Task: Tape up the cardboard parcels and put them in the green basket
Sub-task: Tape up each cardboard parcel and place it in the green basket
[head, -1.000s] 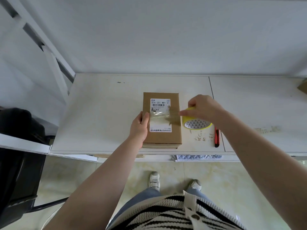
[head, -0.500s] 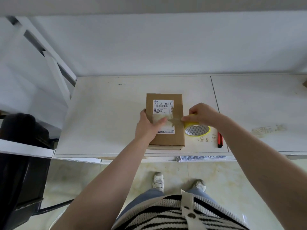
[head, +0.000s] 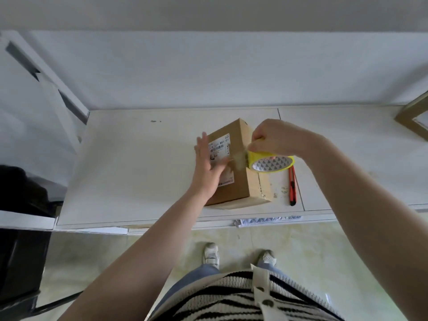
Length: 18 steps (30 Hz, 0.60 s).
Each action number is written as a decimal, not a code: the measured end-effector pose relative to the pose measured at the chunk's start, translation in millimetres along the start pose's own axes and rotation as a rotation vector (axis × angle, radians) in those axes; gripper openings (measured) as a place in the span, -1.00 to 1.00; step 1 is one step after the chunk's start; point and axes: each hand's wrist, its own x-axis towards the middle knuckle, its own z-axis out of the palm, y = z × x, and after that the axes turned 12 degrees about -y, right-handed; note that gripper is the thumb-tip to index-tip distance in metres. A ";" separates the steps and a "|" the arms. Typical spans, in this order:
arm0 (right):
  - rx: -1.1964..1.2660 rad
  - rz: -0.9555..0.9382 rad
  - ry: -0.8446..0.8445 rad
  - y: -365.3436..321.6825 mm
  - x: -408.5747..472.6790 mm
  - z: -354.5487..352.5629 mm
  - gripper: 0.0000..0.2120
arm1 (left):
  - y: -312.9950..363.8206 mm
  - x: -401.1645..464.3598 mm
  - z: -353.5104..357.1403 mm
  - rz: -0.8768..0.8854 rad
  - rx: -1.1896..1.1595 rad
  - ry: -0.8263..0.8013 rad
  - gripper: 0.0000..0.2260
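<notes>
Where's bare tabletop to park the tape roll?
Widest bare patch: left of the cardboard parcel, out to the table edge. Also behind it, toward the wall. Crowded on the right: tape roll, right hand, red utility knife.

Left hand (head: 208,165) — fingers straight, palm flat and pressing downward. Right hand (head: 275,137) — fingers curled in a grip, forearm extended forward from the lower right.
</notes>
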 end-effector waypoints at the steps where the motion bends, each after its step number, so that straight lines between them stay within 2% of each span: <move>1: -0.009 -0.015 -0.005 -4.6 0.1 -0.1 -0.71 | 6.7 1.1 4.5 0.024 -0.021 -0.067 -0.31; 3: -0.031 -0.041 -0.029 -14.0 -2.0 -0.9 -0.67 | 12.9 3.5 14.7 -0.016 0.099 -0.128 -0.33; 5: 0.026 -0.076 -0.072 -16.5 -7.9 -4.0 -0.62 | 9.7 4.3 17.6 -0.055 0.259 -0.097 -0.35; 6: 0.105 -0.090 -0.077 -15.0 -11.9 -7.6 -0.60 | 7.2 4.6 14.8 -0.062 0.262 -0.080 -0.34; 9: 0.246 -0.124 -0.043 -10.4 -22.0 -13.6 -0.77 | 5.4 0.6 6.0 -0.065 0.209 -0.081 -0.23; 11: 0.170 -0.115 -0.006 -13.1 -21.6 -11.1 -0.84 | 10.8 -0.6 4.3 -0.068 0.218 -0.109 -0.21; 15: -0.108 0.053 0.117 -13.7 -13.0 -4.3 -0.65 | 3.7 -9.9 -13.2 -0.127 0.085 -0.123 -0.26; 18: -0.096 0.111 0.113 -8.9 -6.7 11.8 -0.57 | -9.2 -14.2 -35.2 -0.158 -0.006 -0.110 -0.37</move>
